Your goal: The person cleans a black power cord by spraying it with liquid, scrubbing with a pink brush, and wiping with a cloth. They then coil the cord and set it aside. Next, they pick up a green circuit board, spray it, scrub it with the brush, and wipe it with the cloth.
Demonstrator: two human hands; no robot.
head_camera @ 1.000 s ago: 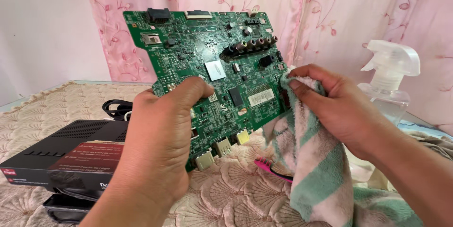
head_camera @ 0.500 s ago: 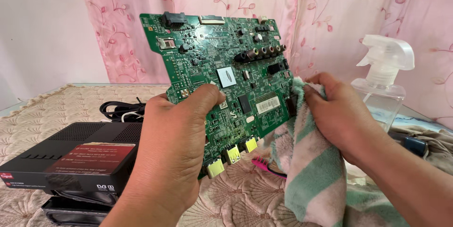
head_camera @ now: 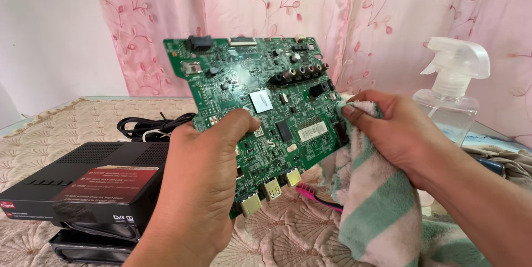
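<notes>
My left hand (head_camera: 194,189) grips the green circuit board (head_camera: 260,112) upright above the quilted cover (head_camera: 288,234), thumb pressed on its face. My right hand (head_camera: 399,134) pinches the striped towel (head_camera: 371,200) against the board's right edge. Judged: wiping underway; the remaining surface looks untouched.

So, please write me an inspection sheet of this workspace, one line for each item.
Surface: cream embroidered cloth covers the table.
Job's things: green circuit board held upright; striped towel pressed against its right edge.
Clutter: black set-top box, clear spray bottle, pink brush.
Hands: left hand grips the board; right hand holds the towel.
Cables: black cable coiled behind the box.
Surroundings: pink floral curtain, white wall.
</notes>
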